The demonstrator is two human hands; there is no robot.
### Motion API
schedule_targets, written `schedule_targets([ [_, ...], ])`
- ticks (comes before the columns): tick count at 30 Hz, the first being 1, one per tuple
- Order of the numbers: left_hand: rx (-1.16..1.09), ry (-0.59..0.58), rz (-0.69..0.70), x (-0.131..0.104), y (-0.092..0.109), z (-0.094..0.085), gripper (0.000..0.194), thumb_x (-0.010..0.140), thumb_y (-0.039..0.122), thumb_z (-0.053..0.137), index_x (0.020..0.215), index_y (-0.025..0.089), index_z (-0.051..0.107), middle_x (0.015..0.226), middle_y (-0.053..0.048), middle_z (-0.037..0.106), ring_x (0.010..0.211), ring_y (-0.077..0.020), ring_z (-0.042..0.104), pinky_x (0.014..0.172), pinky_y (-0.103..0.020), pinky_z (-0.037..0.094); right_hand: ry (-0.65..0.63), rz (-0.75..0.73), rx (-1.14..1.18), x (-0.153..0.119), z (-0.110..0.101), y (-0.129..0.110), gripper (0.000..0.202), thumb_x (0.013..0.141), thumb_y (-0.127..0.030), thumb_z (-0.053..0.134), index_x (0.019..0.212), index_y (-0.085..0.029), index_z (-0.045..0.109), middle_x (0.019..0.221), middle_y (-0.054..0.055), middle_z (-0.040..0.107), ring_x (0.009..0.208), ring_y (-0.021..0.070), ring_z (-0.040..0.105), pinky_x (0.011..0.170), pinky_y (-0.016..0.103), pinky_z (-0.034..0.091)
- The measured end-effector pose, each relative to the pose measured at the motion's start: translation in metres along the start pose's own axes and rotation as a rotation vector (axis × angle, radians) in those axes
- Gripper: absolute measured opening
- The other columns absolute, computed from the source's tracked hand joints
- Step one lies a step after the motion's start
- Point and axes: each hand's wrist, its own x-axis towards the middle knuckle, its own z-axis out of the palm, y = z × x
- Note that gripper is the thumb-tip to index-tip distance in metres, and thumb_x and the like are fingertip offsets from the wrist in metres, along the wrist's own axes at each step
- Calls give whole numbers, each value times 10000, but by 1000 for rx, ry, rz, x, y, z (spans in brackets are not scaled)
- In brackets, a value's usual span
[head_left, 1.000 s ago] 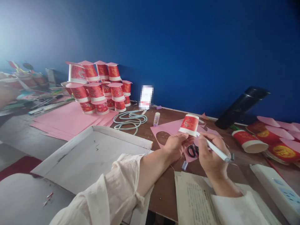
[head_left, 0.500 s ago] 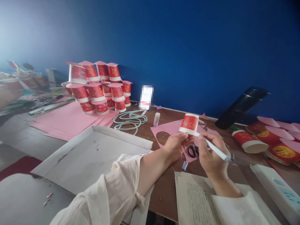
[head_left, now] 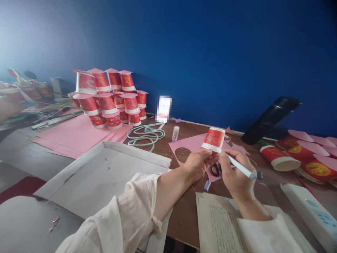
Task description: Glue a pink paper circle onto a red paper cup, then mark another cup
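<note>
My left hand (head_left: 198, 163) is closed on the lower rim of a red and white paper cup (head_left: 214, 138), which is held upside down and a little tilted. In my right hand (head_left: 238, 172) is a white marker pen (head_left: 240, 166), its tip end at the cup's white band. Whether the tip touches the band I cannot tell. Black-handled scissors (head_left: 215, 170) lie under my hands, partly hidden, on a pink sheet with a round hole (head_left: 181, 154). A small bluish cap (head_left: 207, 186) lies just below them.
Stacked red cups with pink paper tops (head_left: 107, 103) stand at the left on pink sheets (head_left: 79, 135). A glue stick (head_left: 175, 134), coiled cable (head_left: 147, 135), black flask (head_left: 271, 121), lying cup (head_left: 279, 158), power strip (head_left: 310, 211) and printed pages (head_left: 216, 221) surround my hands. Another person's hand (head_left: 9, 107) is at far left.
The marker in my right hand has shifted slightly left along the cup's white band, and its rear end has tipped. The cup has turned a little in my left hand.
</note>
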Motion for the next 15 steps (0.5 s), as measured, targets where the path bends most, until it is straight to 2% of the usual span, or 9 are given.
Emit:
schedule_targets([
  [7,-9,3,-9,0,0,0,132,823,71,621,701,80,672,720,-90,679,730,-143,664,983,-350,477,11,21,-29,1,1,-1,240,824,-383,590,865,-180,711,783,76,730,666,198,657,616,307,481],
  [15,-18,8,8,3,-1,-4,78,782,97,668,704,89,664,718,-84,670,733,-147,660,971,-343,482,-28,71,-37,1,0,-2,243,807,-403,588,818,-189,704,774,72,727,655,202,660,578,297,469],
])
